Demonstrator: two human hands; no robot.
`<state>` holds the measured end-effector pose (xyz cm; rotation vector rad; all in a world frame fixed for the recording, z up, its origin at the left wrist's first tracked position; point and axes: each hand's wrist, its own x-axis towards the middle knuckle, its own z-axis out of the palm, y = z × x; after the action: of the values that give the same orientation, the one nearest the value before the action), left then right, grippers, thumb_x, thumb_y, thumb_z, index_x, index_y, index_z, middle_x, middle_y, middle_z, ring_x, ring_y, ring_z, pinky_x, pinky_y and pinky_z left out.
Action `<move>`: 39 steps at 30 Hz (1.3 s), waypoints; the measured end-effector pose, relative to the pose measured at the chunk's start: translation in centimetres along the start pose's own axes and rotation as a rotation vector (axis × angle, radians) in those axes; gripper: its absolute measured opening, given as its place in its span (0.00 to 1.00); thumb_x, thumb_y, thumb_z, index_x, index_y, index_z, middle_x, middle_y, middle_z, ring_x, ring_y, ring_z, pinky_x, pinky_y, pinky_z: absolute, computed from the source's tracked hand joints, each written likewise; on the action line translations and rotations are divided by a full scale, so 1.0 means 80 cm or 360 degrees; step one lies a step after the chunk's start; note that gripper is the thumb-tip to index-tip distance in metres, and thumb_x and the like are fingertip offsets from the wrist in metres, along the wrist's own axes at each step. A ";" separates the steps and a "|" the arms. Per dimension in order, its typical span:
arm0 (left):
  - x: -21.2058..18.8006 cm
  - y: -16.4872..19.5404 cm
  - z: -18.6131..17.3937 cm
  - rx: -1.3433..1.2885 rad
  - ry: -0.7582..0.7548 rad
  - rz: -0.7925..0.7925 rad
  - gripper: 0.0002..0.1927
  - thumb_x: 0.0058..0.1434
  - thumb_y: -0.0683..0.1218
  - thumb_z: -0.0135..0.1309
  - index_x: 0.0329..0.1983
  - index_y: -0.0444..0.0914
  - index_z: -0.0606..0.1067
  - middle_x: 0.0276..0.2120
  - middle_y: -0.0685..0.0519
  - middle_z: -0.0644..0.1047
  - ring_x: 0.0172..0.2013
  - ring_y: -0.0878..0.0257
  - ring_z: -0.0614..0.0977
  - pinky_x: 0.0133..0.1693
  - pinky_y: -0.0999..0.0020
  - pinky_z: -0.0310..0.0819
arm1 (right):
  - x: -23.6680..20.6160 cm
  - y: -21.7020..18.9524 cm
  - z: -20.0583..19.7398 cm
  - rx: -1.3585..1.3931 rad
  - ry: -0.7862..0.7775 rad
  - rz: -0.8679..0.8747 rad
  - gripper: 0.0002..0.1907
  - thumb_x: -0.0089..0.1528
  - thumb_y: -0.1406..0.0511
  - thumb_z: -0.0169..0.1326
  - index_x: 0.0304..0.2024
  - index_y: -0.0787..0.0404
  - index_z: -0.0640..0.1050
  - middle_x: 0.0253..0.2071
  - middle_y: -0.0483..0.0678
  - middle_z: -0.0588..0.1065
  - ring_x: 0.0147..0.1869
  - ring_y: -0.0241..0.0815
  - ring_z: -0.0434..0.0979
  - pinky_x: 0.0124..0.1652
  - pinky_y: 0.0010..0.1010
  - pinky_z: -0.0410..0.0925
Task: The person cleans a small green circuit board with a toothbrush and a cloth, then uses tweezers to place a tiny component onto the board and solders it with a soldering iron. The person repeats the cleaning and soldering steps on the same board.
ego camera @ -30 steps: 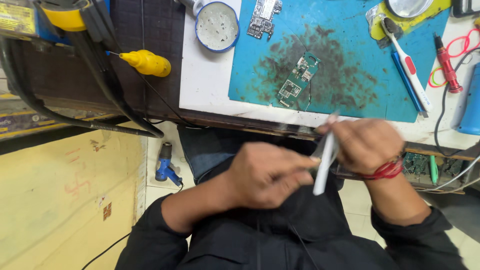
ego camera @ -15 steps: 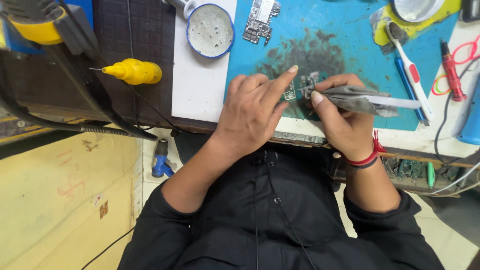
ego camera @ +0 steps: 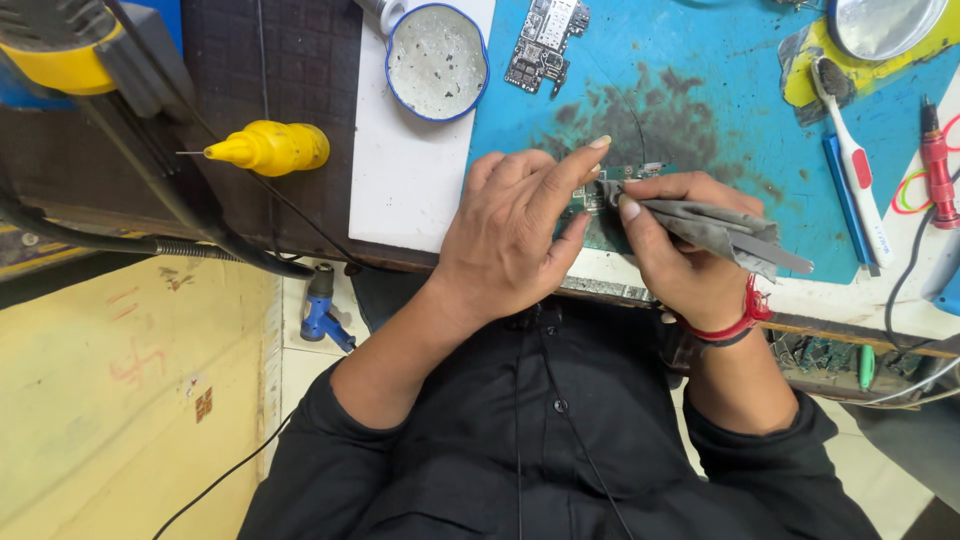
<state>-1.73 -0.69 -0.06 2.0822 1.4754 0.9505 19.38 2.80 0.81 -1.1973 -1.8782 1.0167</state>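
Note:
My left hand (ego camera: pixel 515 230) rests on the blue work mat (ego camera: pixel 700 110), its fingers pressing down a small green circuit board (ego camera: pixel 592 200) that is mostly hidden beneath both hands. My right hand (ego camera: pixel 675 240) grips a grey cloth-wrapped tool (ego camera: pixel 715 228), with the tip touching the board. A red thread bracelet circles the right wrist.
A second circuit board (ego camera: pixel 545 42) lies at the mat's top. A round white dish (ego camera: pixel 436 60) sits left of it. A yellow squeeze bottle (ego camera: pixel 268 148) lies on the dark surface. A white toothbrush (ego camera: pixel 852 160), blue tool (ego camera: pixel 845 195) and red pen (ego camera: pixel 937 165) lie right.
Both hands came up from my lap to the mat. The left hand now holds the board down and the right hand's tool tip has settled on it.

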 end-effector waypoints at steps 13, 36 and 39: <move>0.000 0.001 0.001 0.0035 0.0004 0.0012 0.35 0.66 0.43 0.61 0.74 0.39 0.61 0.52 0.57 0.79 0.55 0.60 0.76 0.60 0.59 0.61 | 0.003 -0.001 -0.002 -0.0070 -0.0029 -0.0059 0.06 0.66 0.75 0.62 0.46 0.68 0.80 0.37 0.51 0.81 0.38 0.36 0.83 0.40 0.23 0.73; 0.001 0.000 0.001 0.0062 0.0037 0.0032 0.35 0.66 0.43 0.60 0.74 0.40 0.61 0.51 0.58 0.80 0.55 0.59 0.76 0.62 0.58 0.62 | 0.004 0.003 -0.003 -0.0136 -0.0032 -0.0258 0.05 0.61 0.74 0.61 0.40 0.65 0.81 0.35 0.50 0.79 0.34 0.41 0.82 0.37 0.27 0.72; 0.004 0.000 0.000 0.0068 0.0052 0.0037 0.35 0.65 0.43 0.60 0.74 0.40 0.61 0.51 0.58 0.80 0.54 0.59 0.76 0.61 0.58 0.62 | 0.001 -0.001 0.001 0.0032 0.0063 -0.0259 0.06 0.67 0.75 0.58 0.46 0.67 0.80 0.38 0.52 0.81 0.38 0.39 0.83 0.41 0.27 0.74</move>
<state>-1.70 -0.40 0.00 2.1280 1.5032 0.9748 19.26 2.87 0.83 -1.0267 -1.8960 0.9149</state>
